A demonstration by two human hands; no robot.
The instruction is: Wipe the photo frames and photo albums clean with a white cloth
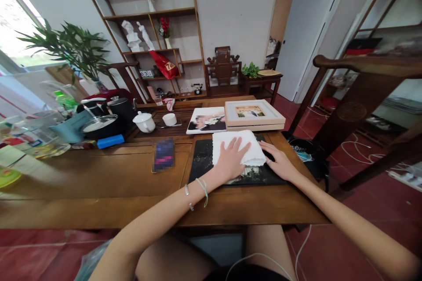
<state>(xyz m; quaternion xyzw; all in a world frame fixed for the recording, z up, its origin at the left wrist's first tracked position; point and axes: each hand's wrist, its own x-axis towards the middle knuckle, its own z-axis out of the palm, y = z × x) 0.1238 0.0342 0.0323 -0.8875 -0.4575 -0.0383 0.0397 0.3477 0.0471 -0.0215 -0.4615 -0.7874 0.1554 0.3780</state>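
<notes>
A white folded towel [255, 154] lies on a black board [202, 158] whose surface carries pale smudges and specks. My left hand [231, 158] presses flat on top of the towel, fingers spread. Beside the towel's right edge, my right hand [278, 162] rests over the board's right side with its fingers stretched out; the fingertips are close to the cloth, and whether they touch it I cannot tell. Part of the board is hidden under the towel and both hands.
Behind the board sit a framed picture [275, 119] and a photo panel [201, 127]. To the left are a dark pixelated item [164, 154], a white lidded cup [144, 122], a blue object [110, 142] and a black pan [100, 128]. A wooden chair [346, 105] stands right of the table.
</notes>
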